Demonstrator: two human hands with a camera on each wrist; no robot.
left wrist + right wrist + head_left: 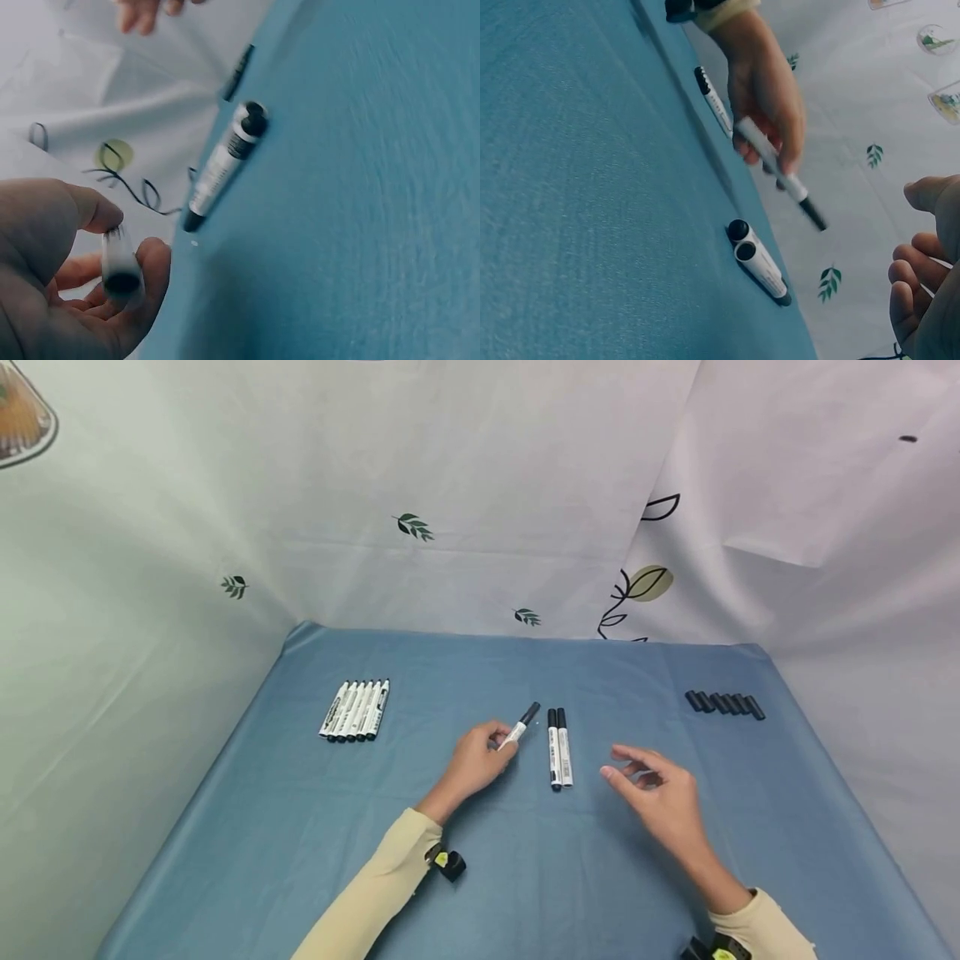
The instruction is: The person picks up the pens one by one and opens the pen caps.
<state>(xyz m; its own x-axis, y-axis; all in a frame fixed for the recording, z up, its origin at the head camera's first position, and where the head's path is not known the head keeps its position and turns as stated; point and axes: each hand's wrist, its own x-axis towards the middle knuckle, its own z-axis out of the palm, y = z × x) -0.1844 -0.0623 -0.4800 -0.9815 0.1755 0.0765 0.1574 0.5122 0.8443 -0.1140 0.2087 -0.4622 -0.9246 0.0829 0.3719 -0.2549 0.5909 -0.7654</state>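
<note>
Pale yellow sleeves (pixel 375 893) reach in from the near edge, each with a black wrist device (pixel 447 862) strapped at its cuff, over a blue cloth (pixel 510 902). Between thumb and fingers, the left hand (pixel 474 762) pinches a white marker (pixel 514 734), raised off the cloth, its black-capped end slanting away and to the right. To the right of it, two capped markers (pixel 554 756) lie side by side, caps at the far end. Beyond them, the right hand (pixel 663 793) hovers with thumb and fingers apart and loosely bent, gripping nothing. Farther left, six white markers (pixel 355 710) lie in a close row; at far right, six black caps (pixel 723 703) form another. White fabric (pixel 487 460) printed with leaf sprigs hangs behind.
</note>
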